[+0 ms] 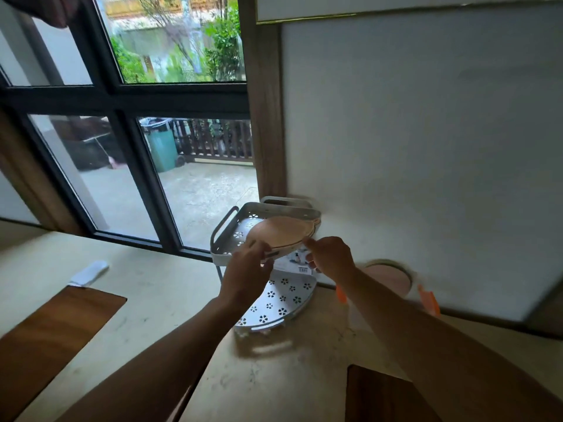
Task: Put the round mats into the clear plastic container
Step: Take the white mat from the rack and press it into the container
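A stack of round pink mats [281, 234] lies on the top tier of a white two-tier corner rack [227, 220] with flower-shaped holes. My left hand [246, 269] grips the stack's near left edge, and my right hand [330, 255] pinches its near right edge. To the right, against the wall, stands a clear plastic container [426, 300] with orange clips; a round pink mat [393, 277] shows inside it. My right forearm covers part of the container.
The rack stands in the corner of a pale counter [152, 300], between a dark-framed window [122, 95] and a white wall [426, 132]. A wooden board [51, 333] lies at left, with a white-handled object [90, 273] beyond it. Another wooden panel [387, 397] sits at bottom right.
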### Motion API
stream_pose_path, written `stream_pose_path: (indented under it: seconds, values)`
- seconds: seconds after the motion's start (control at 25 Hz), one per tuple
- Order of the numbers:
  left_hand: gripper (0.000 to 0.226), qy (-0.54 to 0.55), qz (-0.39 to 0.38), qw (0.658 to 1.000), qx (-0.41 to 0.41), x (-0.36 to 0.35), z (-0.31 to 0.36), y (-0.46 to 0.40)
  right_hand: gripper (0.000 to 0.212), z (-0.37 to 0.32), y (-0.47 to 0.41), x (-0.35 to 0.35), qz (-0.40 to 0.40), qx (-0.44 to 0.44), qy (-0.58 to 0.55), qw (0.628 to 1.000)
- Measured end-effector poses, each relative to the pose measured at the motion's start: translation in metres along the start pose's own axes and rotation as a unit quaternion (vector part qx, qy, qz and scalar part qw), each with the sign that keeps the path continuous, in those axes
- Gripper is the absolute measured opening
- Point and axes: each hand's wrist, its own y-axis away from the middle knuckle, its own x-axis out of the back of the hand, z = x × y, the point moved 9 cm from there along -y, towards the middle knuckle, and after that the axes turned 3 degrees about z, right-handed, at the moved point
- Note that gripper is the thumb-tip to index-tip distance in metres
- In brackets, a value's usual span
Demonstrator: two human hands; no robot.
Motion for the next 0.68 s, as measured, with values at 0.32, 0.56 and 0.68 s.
stream_pose_path:
  seconds: [0.32, 0.56, 0.68]
  values:
    - [0.022, -0.035, -0.02, 0.999, -0.025, -0.022, -0.001, -0.028, 0.037, -0.002, -0.018, -0.012, 0.054, -0.068, -0.056, 0.995]
    - [0.015, 0.001, 0.009, 1.0, -0.026, -0.014, 0.001, -0.029, 0.026, -0.031, -0.027, -0.01, 0.062, 0.026, -0.011, 0.998]
    - [0.015, -0.001, 0.021, 0.999, -0.042, -0.004, 0.008, -0.031, 0.024, -0.056, -0.018, -0.002, 0.07, 0.103, -0.051, 0.991]
